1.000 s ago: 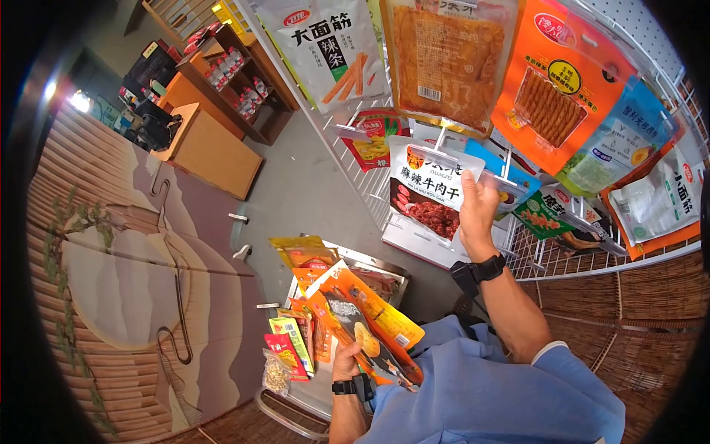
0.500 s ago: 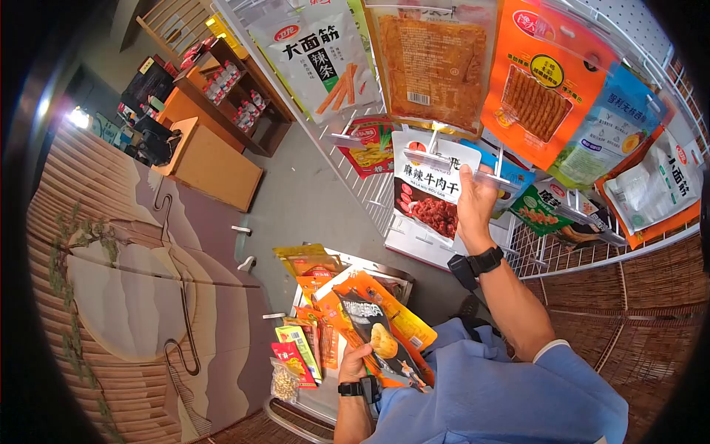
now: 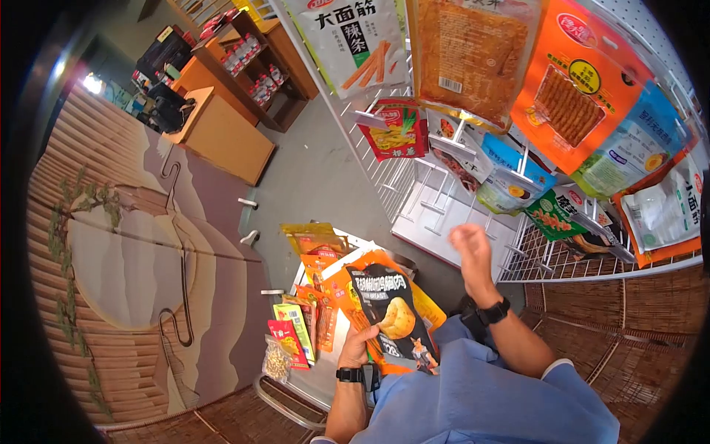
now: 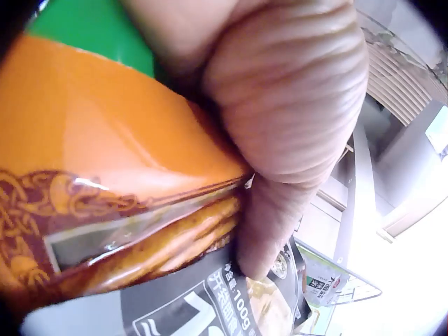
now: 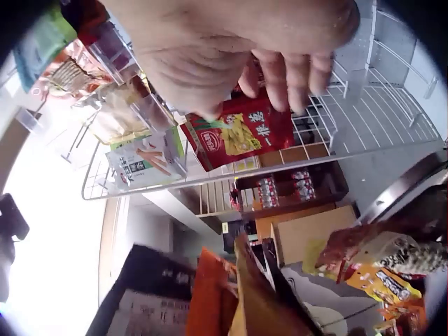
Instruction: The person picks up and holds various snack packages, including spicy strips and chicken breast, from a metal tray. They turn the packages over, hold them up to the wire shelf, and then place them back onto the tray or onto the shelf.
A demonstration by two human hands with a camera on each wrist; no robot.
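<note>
In the head view my left hand (image 3: 359, 346) grips several snack bags in front of my shirt. Foremost is a black snack bag (image 3: 388, 296) with a round golden food picture, with orange packaging around it. The left wrist view shows my thumb (image 4: 269, 217) pressed over an orange bag (image 4: 126, 133) and the black one. My right hand (image 3: 475, 255) is raised below the rack's hooks with nothing in it, its fingers loosely bent. Up and left of it, a white jerky bag (image 3: 450, 152) hangs tilted on a hook beside a blue bag (image 3: 514, 174).
Larger snack bags, including an orange one (image 3: 573, 85), hang on the upper wire rack; a red bag (image 3: 396, 127) hangs lower left. A metal cart (image 3: 296, 381) at my left carries more packets. Beyond stand a wooden counter (image 3: 222, 137) and a painted folding screen (image 3: 126, 281).
My right hand has let go of the white jerky bag and drawn down toward me. That bag now hangs tilted, farther back. My left hand's bags have turned to face up more.
</note>
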